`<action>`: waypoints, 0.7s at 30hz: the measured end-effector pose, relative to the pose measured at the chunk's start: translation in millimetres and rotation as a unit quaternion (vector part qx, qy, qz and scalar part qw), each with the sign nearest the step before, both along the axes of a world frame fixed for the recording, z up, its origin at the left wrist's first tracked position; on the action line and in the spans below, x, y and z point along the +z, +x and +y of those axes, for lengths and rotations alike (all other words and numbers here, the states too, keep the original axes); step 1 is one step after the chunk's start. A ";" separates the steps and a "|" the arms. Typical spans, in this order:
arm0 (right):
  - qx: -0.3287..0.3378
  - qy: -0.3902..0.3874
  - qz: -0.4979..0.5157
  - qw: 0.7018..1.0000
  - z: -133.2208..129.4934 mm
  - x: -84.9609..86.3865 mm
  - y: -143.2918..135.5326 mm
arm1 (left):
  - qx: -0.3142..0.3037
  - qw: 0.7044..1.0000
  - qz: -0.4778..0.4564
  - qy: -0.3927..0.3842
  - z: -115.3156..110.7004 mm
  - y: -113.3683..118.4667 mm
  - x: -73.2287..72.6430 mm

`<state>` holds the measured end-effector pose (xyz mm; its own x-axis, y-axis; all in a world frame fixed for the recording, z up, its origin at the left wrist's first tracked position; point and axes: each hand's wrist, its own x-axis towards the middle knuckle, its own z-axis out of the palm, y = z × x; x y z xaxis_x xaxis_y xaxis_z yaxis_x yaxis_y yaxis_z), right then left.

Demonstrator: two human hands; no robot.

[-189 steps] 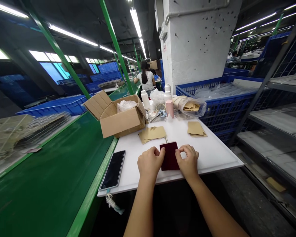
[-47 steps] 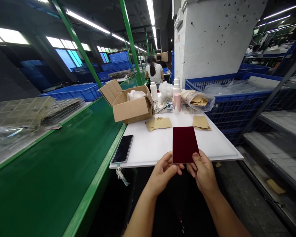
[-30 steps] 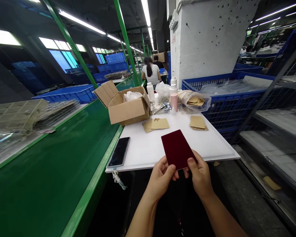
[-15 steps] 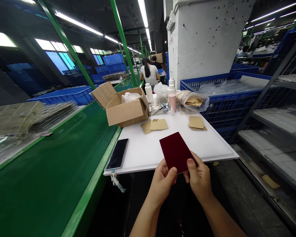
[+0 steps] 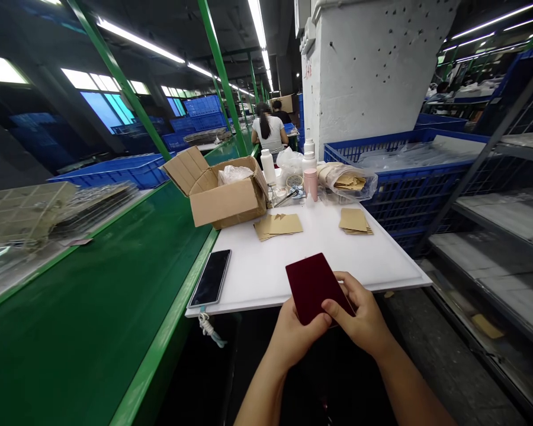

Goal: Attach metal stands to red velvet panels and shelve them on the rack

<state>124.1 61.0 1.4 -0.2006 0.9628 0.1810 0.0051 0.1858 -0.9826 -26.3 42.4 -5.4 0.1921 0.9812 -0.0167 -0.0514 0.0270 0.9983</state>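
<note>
Holding a dark red card in both hands, a person stands at the near edge of a white work table, seen through the single head-worn camera looking forward and down. The card is a flat rectangle with a soft, velvety look, tilted a little so its far corner points up and left, and it hangs in the air just in front of the table edge rather than resting on it. The left hand cups the card from below at its near left corner, fingers curled under it and mostly hidden. The right hand grips the near right part, its thumb pressed flat on the top face while the other fingers wrap behind. Both hands are closed on the card. A good hold here, judging by the view, means light pressure near the edges, so the face stays unmarked and the card does not bend. On the table beyond lie two piles of tan cards and, an open cardboard box, small bottles and a dark phone at the left edge. A green conveyor runs along the left, blue crates stand to the right, and another person works far off, back turned.
</note>
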 end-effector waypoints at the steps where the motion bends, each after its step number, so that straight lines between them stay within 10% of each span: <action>1: 0.014 -0.002 -0.012 1.000 0.6 1.6 2.0 | 0.003 1.000 0.016 0.003 0.1 0.4 -1.3; 15: -0.120 0.168 -0.120 0.971 4.3 -7.5 12.3 | -0.004 0.961 0.234 0.146 1.4 0.7 -5.1; 21: -0.144 0.079 0.043 0.986 -2.5 -15.6 8.1 | 0.048 0.962 0.172 0.207 -0.9 7.7 -11.2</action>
<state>132.2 58.4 -14.2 0.0994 0.9363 0.3367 -0.0025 0.3386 -0.9409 -18.6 41.5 -16.5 0.1526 0.9307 0.3324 0.3017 -0.3641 0.8811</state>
